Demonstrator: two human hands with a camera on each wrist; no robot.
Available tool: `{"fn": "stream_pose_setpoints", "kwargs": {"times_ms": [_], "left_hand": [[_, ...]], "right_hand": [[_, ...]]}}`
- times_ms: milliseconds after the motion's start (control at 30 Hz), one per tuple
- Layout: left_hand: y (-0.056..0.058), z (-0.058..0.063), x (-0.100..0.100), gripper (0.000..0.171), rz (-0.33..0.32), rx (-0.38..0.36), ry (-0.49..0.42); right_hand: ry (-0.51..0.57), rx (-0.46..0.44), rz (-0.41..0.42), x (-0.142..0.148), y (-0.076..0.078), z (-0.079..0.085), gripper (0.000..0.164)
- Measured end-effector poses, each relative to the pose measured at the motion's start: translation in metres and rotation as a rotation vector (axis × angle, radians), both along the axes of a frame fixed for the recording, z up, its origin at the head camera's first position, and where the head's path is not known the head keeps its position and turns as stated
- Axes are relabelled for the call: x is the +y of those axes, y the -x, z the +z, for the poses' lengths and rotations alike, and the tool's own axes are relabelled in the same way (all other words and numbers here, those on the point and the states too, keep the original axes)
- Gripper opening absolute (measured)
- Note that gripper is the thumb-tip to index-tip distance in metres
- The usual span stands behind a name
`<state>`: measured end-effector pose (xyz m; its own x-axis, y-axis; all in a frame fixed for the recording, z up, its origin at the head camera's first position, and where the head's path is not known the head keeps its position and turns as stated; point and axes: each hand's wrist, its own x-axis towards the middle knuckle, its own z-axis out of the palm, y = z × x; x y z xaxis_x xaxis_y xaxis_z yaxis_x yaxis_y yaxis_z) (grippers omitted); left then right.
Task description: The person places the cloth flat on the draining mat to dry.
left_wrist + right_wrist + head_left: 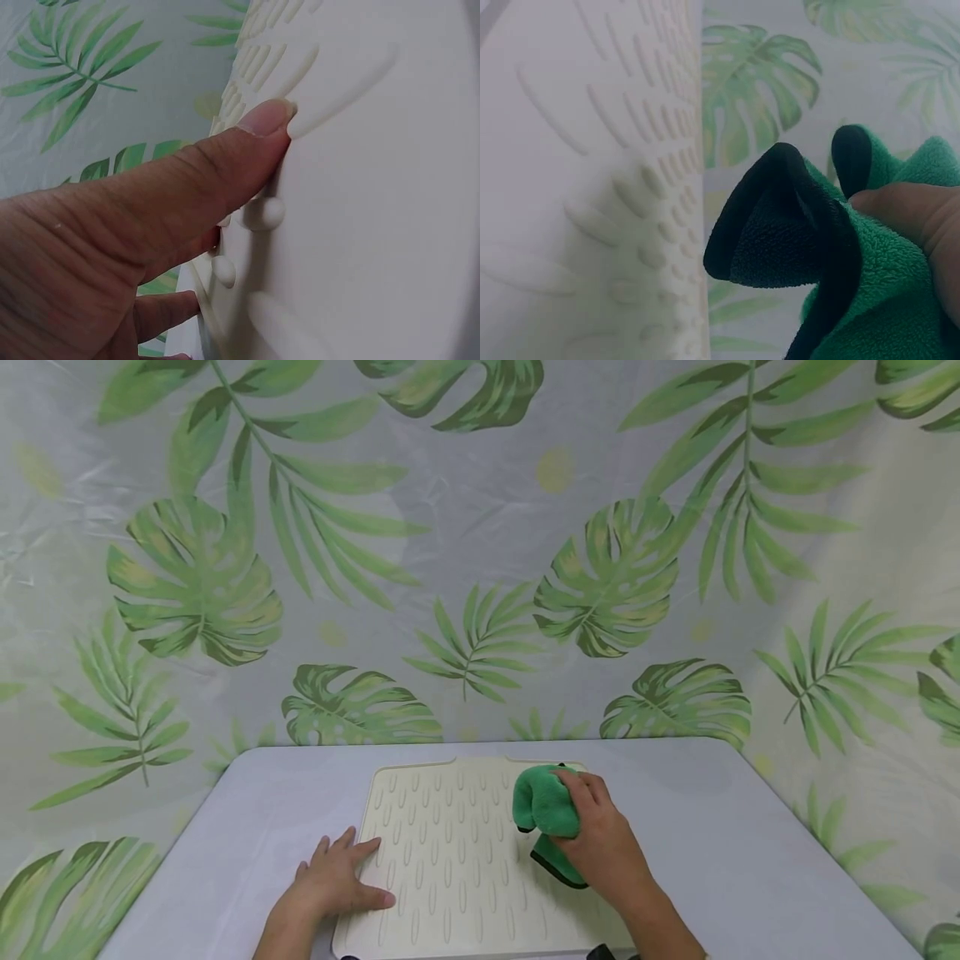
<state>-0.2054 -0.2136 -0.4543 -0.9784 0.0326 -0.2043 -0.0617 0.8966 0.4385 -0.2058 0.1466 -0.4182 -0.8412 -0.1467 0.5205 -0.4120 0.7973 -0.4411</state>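
A cream-coloured drain tray (468,827) with rows of raised oval ridges lies flat on the table. My left hand (333,877) rests at its left edge, fingers spread, with the thumb over the ridged face. In the left wrist view the straight thumb (225,154) touches the tray's surface, and the other fingers are partly hidden behind it. Over the tray's right side my right hand (603,839) grips a bunched green cloth (543,802) with dark edging. A folded corner of the cloth (885,300) hangs loose beside the tray's ridges in the right wrist view.
The white table (690,810) extends on both sides of the tray and has rounded far corners. Behind it hangs a pale curtain (480,543) printed with green leaves. Small dark objects (602,952) show at the bottom edge of the head view.
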Motion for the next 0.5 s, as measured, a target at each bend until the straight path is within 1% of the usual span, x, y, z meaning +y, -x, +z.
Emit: {"fn": "stream_pose_setpoints", "kwargs": {"times_ms": [267, 500], "left_hand": [[0.000, 0.000, -0.001, 0.099, 0.004, -0.001, 0.000], [0.001, -0.001, 0.000, 0.101, 0.014, -0.002, -0.016]], "right_hand": [[-0.011, 0.002, 0.012, -0.005, 0.004, -0.009, 0.084], [-0.018, 0.083, 0.028, -0.007, 0.008, -0.018, 0.092]]}}
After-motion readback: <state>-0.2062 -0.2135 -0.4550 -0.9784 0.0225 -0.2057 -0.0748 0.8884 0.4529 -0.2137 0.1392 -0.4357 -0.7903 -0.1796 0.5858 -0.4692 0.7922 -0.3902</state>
